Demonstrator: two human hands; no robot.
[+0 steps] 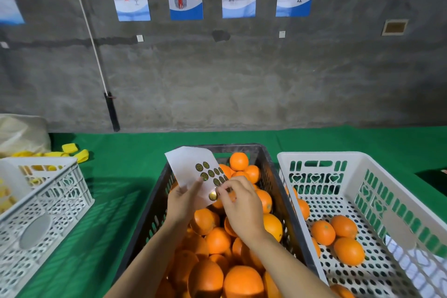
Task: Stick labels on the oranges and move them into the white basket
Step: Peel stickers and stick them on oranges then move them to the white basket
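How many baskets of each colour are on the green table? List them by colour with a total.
White baskets: 2, one at the left and one at the right
Black basket: 1, in the middle
Total: 3

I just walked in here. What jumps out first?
The dark crate heaped with oranges at centre. Above it the left hand holds a sticker sheet while the right hand picks at a label. On the right, the white basket holds a few oranges.
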